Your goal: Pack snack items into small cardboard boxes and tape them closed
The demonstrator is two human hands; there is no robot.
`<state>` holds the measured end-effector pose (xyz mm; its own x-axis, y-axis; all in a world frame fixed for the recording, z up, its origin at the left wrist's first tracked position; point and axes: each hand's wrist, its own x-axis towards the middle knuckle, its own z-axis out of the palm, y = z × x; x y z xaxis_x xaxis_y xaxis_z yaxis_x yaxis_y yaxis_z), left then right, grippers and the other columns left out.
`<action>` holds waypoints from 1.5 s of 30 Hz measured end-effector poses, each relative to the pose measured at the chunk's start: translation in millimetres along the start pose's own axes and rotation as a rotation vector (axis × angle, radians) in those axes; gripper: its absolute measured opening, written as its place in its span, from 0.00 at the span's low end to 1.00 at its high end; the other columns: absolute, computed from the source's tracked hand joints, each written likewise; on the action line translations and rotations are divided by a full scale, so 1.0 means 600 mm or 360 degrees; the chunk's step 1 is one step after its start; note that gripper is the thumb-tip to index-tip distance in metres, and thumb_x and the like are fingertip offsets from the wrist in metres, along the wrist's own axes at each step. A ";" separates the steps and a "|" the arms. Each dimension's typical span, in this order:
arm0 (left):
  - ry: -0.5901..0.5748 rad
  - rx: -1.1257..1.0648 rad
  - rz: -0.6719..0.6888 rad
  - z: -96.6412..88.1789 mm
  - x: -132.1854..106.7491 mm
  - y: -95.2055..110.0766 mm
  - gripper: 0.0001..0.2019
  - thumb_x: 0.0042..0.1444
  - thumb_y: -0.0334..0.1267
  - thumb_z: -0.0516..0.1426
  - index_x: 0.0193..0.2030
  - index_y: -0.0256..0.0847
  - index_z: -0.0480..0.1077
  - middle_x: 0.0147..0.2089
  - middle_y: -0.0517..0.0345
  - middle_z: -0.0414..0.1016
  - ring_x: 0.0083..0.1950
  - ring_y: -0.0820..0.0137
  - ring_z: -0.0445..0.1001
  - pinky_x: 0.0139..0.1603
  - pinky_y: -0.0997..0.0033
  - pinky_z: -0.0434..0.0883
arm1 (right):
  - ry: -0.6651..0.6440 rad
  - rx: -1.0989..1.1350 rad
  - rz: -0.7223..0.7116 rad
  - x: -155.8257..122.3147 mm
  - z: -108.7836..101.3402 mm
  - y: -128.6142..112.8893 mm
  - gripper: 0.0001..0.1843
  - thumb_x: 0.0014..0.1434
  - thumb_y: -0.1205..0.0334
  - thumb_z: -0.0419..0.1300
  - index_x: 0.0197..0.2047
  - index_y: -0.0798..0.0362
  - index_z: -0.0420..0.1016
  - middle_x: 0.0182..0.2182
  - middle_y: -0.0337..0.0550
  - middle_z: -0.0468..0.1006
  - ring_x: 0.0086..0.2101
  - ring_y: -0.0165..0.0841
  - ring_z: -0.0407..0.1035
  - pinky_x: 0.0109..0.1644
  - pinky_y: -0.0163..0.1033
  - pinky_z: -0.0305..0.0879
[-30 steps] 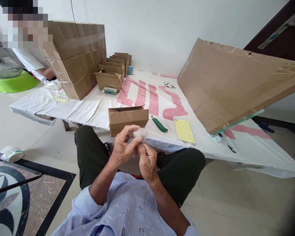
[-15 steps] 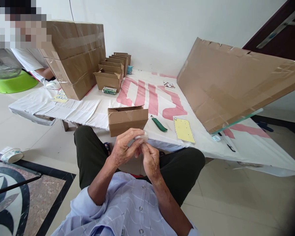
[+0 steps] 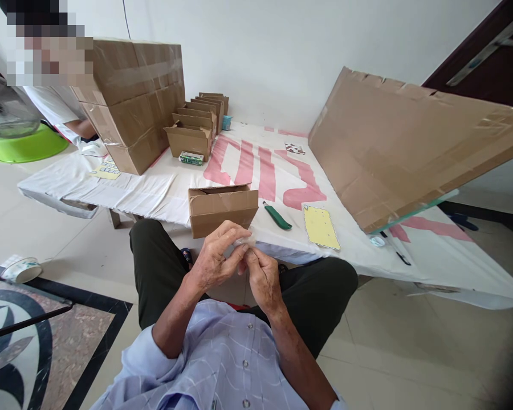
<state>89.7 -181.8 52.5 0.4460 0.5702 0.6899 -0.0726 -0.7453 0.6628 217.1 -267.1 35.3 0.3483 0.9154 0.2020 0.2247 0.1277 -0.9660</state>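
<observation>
Between my two hands, just in front of the table's near edge, is a small clear, whitish roll that looks like sticky tape. My left hand curls round it from the left, thumb and fingers closed. From the right, my right hand pinches at its lower side, the fingertips partly hiding it. Right beyond my hands a small open cardboard box stands at the table edge. A green-handled utility knife lies to the right of that box, and a yellow card lies further right.
Several open small boxes stand in a row at the back, with a green packet before them. Stacked cartons rise at left beside another person. A large cardboard sheet leans at right. White cloth covers the table.
My hands stay almost in place. The left fingers and the clear roll have shifted and turned slightly between them. The whole view has moved a little.
</observation>
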 end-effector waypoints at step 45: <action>-0.0180 0.0218 0.0123 0.075 -0.032 -0.102 0.15 0.68 0.29 0.60 0.59 0.43 0.77 0.61 0.42 0.81 0.56 0.61 0.85 0.53 0.62 0.83 | -0.0421 0.0196 0.0422 0.038 -0.049 0.037 0.06 0.56 0.61 0.59 0.36 0.50 0.76 0.33 0.38 0.79 0.36 0.34 0.72 0.40 0.38 0.73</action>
<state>125.5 -162.8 -14.2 0.5418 0.4727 0.6950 0.0084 -0.8299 0.5579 256.8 -254.3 23.3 0.1297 0.9875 -0.0901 0.0422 -0.0963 -0.9945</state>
